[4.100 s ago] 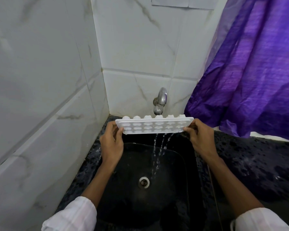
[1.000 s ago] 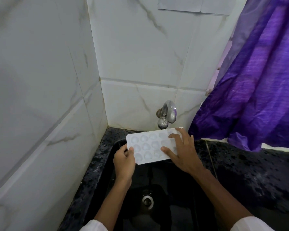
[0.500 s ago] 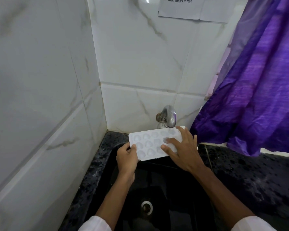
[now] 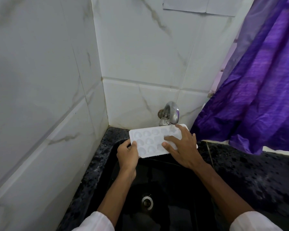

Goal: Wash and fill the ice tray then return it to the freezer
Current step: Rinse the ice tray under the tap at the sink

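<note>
Head view, one frame.

- The ice tray [image 4: 148,139] is white and held cavity side up over the back of the black sink [image 4: 165,180]. It is close to level, with the near long edge slightly lower. Its far right corner sits directly under the spout of the chrome tap [image 4: 171,114].
- The left hand [image 4: 128,155] grips the tray's left short end. The thumb lies on the top face and the fingers are curled underneath.
- The right hand [image 4: 183,147] lies on the tray's right half with the palm down. Its fingers [image 4: 170,138] are straight and spread across the cavities, pressing rather than gripping.
- We cannot tell whether water is running. The area at the spout tip is blurred.
- We count three rows of rounded cavities. The right hand covers the columns on the right.
- The drain [image 4: 147,201] is visible at the bottom of the basin, between the two forearms.
- Both arms have white sleeves at the frame's lower edge.
- The bench [image 4: 257,172] is dark speckled stone around the sink and looks wet to the right of the basin.
- The walls are white marble-pattern tiles [image 4: 140,55] meeting in a corner behind the tap.
- A sheet of paper [image 4: 198,5] is on the back wall at the top edge. We see no legible text on it.
- A purple curtain [image 4: 257,80] hangs on the right, and its lower folds reach the bench.
</note>
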